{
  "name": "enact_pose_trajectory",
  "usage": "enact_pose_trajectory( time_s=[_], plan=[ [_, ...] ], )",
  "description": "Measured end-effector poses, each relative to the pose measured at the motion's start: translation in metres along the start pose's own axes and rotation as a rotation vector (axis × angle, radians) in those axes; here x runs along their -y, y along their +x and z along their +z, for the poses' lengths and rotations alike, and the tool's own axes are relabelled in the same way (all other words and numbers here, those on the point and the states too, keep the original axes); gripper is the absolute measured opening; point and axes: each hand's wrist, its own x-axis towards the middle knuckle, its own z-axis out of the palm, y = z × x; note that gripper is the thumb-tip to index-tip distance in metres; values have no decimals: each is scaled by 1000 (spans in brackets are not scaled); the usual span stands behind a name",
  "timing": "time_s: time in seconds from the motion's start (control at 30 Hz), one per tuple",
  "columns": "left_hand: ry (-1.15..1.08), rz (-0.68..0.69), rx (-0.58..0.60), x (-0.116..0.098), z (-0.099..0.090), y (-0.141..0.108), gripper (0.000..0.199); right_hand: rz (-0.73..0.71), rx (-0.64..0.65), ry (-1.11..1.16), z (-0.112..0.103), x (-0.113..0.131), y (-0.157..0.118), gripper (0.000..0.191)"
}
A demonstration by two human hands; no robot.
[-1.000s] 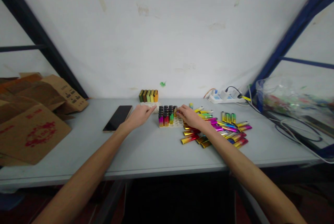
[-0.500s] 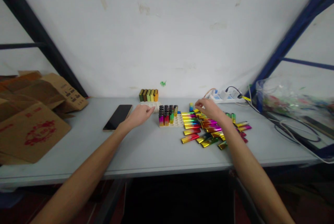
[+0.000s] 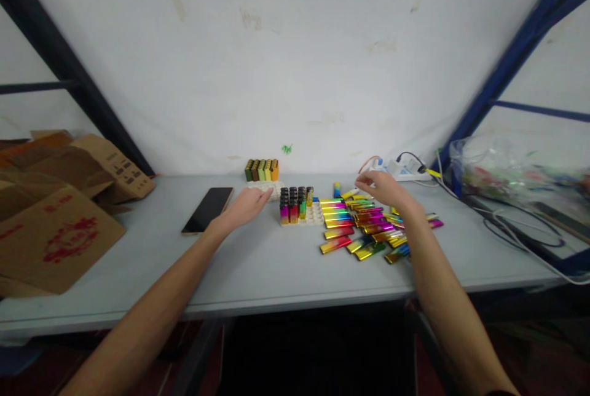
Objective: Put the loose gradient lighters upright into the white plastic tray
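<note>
My left hand [image 3: 249, 204] is closed, fingers pressed together, beside a white tray with holes [image 3: 276, 187]; whatever it may hold is hidden. My right hand [image 3: 378, 187] is in a pinch above the far side of a loose pile of shiny, multicoloured lighters [image 3: 338, 222]. Just under its fingertips lies a yellowish lighter [image 3: 350, 194]; I cannot tell whether the fingers grip it. Between my hands, a second white holed tray [image 3: 315, 216] carries upright lighters [image 3: 294, 202] with dark tops in its left part. One blue-and-yellow lighter [image 3: 337, 189] stands upright behind the pile.
A block of greenish and orange lighters [image 3: 262, 170] stands by the wall. A black phone [image 3: 208, 210] lies left of my left hand. Cardboard boxes [image 3: 59, 224] fill the far left. A white power strip [image 3: 405, 170], cables [image 3: 502, 217] and plastic bags [image 3: 493, 165] are at right.
My right hand has shifted a little to the right over the pile, uncovering more of the yellowish lighter. My left hand has stayed nearly in place. The view has tilted slightly.
</note>
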Motion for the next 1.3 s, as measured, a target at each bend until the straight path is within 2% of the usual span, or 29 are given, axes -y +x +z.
enact_pose_trajectory(
  time_s=[0.07,0.2,0.3,0.4,0.53,0.7,0.77,0.93,1.03,1.2,1.3],
  plan=[
    [-9,1,2,3,2,1,61,7,47,48,-6,-2,-6,26],
    [-20,81,35,10,7,3,48,-39,182,180,-16,-2,-30,27],
    [-84,96,49,13,8,3,43,-31,268,159,-20,-5,-52,23],
    [-157,71,26,13,6,1,41,-22,301,120,-19,-11,-66,21],
    [-181,70,43,12,4,0,42,-29,304,115,-12,-19,-68,24],
    [-159,62,40,13,6,1,43,-38,307,157,-9,-16,-59,28],
    [-152,57,43,14,6,1,44,-15,285,196,-12,-13,-57,35],
    [-146,68,42,15,1,1,40,-6,124,417,-19,-6,-48,47],
    [-159,91,112,16,-5,-1,45,-16,9,522,-18,2,-33,51],
    [-211,182,249,18,-5,-4,68,-26,-171,780,-5,27,1,43],
    [-227,194,265,20,-2,-5,73,-9,-170,907,10,42,13,40]
  ],
)
